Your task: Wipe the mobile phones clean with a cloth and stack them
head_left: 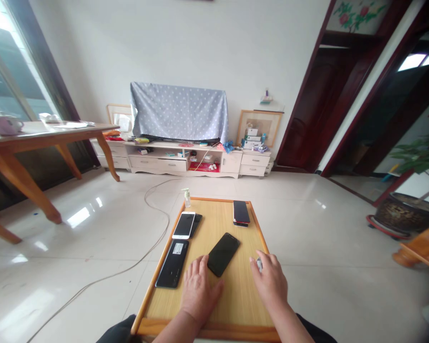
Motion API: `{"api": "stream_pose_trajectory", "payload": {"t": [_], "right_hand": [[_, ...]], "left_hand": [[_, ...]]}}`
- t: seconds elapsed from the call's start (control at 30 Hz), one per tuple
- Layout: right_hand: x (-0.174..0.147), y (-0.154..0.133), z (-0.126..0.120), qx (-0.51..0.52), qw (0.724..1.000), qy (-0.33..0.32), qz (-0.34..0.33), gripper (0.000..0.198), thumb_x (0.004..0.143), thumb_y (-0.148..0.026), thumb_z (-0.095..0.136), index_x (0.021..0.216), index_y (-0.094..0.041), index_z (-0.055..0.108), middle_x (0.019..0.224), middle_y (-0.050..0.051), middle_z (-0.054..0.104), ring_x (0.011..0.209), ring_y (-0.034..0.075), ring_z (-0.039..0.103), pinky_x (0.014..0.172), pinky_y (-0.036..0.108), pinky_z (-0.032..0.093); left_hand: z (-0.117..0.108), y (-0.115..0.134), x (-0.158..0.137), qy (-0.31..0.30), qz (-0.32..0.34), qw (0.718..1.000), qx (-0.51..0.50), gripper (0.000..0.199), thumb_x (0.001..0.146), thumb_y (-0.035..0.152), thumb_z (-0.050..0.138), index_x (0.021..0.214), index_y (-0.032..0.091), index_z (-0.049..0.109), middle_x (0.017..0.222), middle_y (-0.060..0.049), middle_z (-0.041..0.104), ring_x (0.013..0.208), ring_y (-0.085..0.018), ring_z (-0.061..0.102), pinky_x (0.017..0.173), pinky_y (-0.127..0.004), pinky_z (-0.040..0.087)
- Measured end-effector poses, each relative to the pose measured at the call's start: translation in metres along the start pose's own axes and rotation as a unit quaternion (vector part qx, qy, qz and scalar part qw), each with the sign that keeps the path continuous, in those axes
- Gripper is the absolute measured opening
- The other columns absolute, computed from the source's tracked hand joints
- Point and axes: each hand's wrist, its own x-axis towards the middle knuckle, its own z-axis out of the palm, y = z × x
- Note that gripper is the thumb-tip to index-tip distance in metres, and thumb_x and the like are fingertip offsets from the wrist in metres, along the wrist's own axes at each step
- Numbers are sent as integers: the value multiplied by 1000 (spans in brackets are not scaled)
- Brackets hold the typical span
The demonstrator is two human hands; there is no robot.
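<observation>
Right now, a dark phone point(224, 254) is lying flat and aslant near the middle of a small wooden table point(241, 305), its black face showing upward and its far end pointing to the right. The left hand point(199, 288) is spreading palm down just beside the phone's near left edge, fingers stretched forward and thumb standing apart; it is gripping nothing, and whether its fingertips are touching the phone I cannot tell. The right hand point(270, 278) is hovering or resting by the table's right edge, apart from the phone, fingers half bent. A small pale grey object point(259, 264) is showing between its thumb and fingers, but I cannot tell whether the hand is gripping it or only covering it.

Along the left edge, a black phone point(172, 264) with a white label point(178, 248) is lying nearest the person, and beyond it a white phone point(183, 225) is partly covering another dark handset point(197, 224). At the far right corner, a stack of phones point(241, 212) is sitting, while a pump bottle point(187, 197) is standing by the far left corner. Farther off, a dotted cloth point(180, 112) is hanging above a low white cabinet point(157, 164), and a thin cable point(145, 255) is trailing across the floor
</observation>
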Motion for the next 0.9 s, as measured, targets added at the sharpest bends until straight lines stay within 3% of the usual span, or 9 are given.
{"api": "stream_pose_trajectory", "payload": {"t": [0.13,0.27,0.43,0.53,0.7,0.9], "right_hand": [[-2,15,0,-24,997,-75,7,26,94,-43,51,108,-27,66,109,10,63,96,25,63,69,32,48],[8,16,-4,55,992,-111,-35,24,95,-25,42,84,-25,63,92,6,62,80,19,62,70,29,45],[15,-4,-4,249,959,-115,-76,20,93,-27,44,92,-25,63,95,5,65,88,20,64,78,29,49],[11,-25,0,301,940,-124,-100,20,95,-26,44,92,-25,63,97,5,65,91,19,64,81,28,49],[4,-46,4,226,952,-154,-141,20,96,-24,46,94,-22,67,101,7,65,92,20,62,85,28,49],[9,-44,-3,120,967,-162,-157,29,98,-28,44,105,-23,71,119,8,68,114,26,56,101,38,42]], "left_hand": [[5,8,2,-39,-29,998,41,75,88,52,53,151,18,33,155,-11,40,142,-30,35,116,-45,27],[3,18,4,-76,-43,994,66,68,92,51,46,151,20,36,155,-10,42,143,-29,35,115,-46,27],[4,24,5,-79,-25,994,73,57,95,44,41,148,24,42,155,-7,44,142,-27,35,112,-44,29],[5,26,5,-73,-22,994,73,56,93,41,44,146,24,45,153,-6,46,142,-26,36,112,-44,30],[3,31,5,-73,-16,995,65,55,88,37,51,141,24,49,147,-7,52,139,-25,39,113,-41,29],[5,33,7,-68,-42,994,69,64,85,46,55,143,21,44,145,-11,51,135,-27,42,111,-43,29]]}}
